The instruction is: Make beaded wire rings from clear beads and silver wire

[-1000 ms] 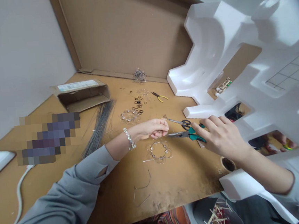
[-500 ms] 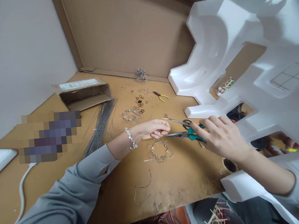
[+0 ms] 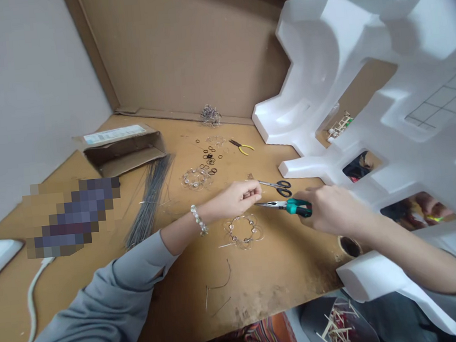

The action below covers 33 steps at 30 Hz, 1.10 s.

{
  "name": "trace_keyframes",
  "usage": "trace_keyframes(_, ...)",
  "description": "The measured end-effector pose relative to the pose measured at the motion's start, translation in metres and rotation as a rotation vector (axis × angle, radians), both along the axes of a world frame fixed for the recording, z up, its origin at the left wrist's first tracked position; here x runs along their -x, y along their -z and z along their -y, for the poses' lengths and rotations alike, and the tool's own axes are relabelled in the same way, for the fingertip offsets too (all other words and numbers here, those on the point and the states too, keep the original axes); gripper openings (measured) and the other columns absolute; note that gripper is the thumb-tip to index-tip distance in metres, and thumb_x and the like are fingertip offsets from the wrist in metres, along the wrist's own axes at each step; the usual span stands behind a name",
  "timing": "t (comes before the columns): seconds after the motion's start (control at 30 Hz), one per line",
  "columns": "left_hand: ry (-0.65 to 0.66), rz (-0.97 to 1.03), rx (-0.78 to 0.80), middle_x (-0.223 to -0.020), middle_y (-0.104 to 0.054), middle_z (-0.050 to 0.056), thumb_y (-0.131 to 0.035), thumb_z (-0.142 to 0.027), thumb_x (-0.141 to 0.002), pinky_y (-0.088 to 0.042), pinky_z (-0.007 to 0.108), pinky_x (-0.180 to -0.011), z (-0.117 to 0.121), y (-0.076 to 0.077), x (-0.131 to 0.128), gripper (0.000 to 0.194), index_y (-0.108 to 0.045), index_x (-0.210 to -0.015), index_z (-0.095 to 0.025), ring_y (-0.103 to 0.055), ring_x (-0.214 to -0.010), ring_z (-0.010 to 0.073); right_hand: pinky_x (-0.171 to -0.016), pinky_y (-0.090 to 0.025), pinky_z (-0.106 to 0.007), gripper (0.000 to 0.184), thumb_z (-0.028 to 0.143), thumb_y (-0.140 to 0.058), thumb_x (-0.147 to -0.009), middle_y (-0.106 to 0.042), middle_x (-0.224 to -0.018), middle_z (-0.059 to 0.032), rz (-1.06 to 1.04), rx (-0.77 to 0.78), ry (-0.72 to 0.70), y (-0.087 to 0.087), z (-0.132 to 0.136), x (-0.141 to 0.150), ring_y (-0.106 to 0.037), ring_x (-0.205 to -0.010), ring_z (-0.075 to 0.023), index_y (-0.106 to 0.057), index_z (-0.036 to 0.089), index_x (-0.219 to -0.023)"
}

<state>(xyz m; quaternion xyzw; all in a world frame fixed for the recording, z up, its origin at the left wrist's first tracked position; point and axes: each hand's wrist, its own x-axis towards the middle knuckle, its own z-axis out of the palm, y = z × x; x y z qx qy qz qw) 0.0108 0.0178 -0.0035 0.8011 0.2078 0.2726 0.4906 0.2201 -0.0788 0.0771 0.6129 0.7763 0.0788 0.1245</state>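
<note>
My right hand (image 3: 330, 207) is wrapped round teal-and-black handles of needle-nose pliers (image 3: 291, 206). Their jaws point left and look closed, with the tip just by the fingers of my left hand (image 3: 240, 197). Those fingers are pinched together; whatever is between them is too small to make out. Below the left hand lies a ring of wire loops with clear beads (image 3: 242, 232). A similar beaded wire ring (image 3: 195, 178) lies farther back. Scissors with black handles (image 3: 279, 186) rest just behind the pliers.
Bent wire pieces (image 3: 218, 286) lie near the front. A bundle of straight wires (image 3: 149, 202) sits left, by an open cardboard box (image 3: 126, 153). Behind are small dark rings (image 3: 210, 162), yellow-handled pliers (image 3: 242, 147) and a wire tangle (image 3: 210, 115). White foam (image 3: 315, 67) borders the right side.
My right hand has turned over the pliers, so their handles now look closer together and the jaws show more light. My left hand stays nearly in place, its fingers curled slightly differently.
</note>
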Motion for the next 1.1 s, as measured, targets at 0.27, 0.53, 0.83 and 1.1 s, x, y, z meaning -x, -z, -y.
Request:
trace_keyframes(0.27,-0.091,-0.147,-0.211,-0.062,-0.044,-0.004,-0.043,-0.028,-0.086,-0.03,0.022,-0.053,-0.012,0.018,0.001,0.015,-0.05,-0.079,-0.017,-0.037,-0.055,0.0084,-0.054,-0.034,-0.026,0.035,0.028,-0.055,-0.067,-0.063,-0.074,-0.0031,-0.363,0.19,0.166,0.027,0.002,-0.006,-0.056,-0.061,-0.016,-0.059,0.023,-0.101)
trace_keyframes(0.53,0.03,-0.09,0.125,-0.067,-0.046,-0.004,-0.05,-0.034,-0.082,-0.036,0.022,-0.06,-0.022,0.016,0.004,0.018,-0.048,-0.078,-0.016,-0.044,-0.061,0.0086,-0.059,-0.036,-0.032,0.043,0.052,-0.044,-0.08,-0.062,-0.088,-0.0141,-0.155,-0.069,0.394,0.093,0.011,-0.008,-0.06,-0.076,-0.0253,-0.058,0.014,-0.094)
trace_keyframes(0.83,0.112,-0.215,0.146,-0.066,-0.048,-0.003,-0.055,-0.035,-0.079,-0.034,0.022,-0.061,-0.018,0.013,0.004,0.02,-0.055,-0.079,-0.015,-0.042,-0.06,0.0084,-0.073,-0.037,-0.037,0.039,0.048,-0.041,-0.086,-0.059,-0.091,-0.013,-0.119,-0.292,0.359,0.13,0.011,0.005,-0.053,-0.091,-0.0263,-0.058,0.014,-0.097)
trace_keyframes(1.1,0.127,-0.285,0.066,-0.066,-0.048,-0.003,-0.053,-0.031,-0.08,-0.035,0.022,-0.06,-0.017,0.013,0.003,0.017,-0.057,-0.08,-0.014,-0.042,-0.062,0.0092,-0.08,-0.044,-0.034,0.031,0.033,-0.045,-0.086,-0.064,-0.106,-0.0095,-0.913,-0.199,0.18,0.108,-0.01,0.012,-0.059,-0.089,-0.0187,-0.064,0.018,-0.106)
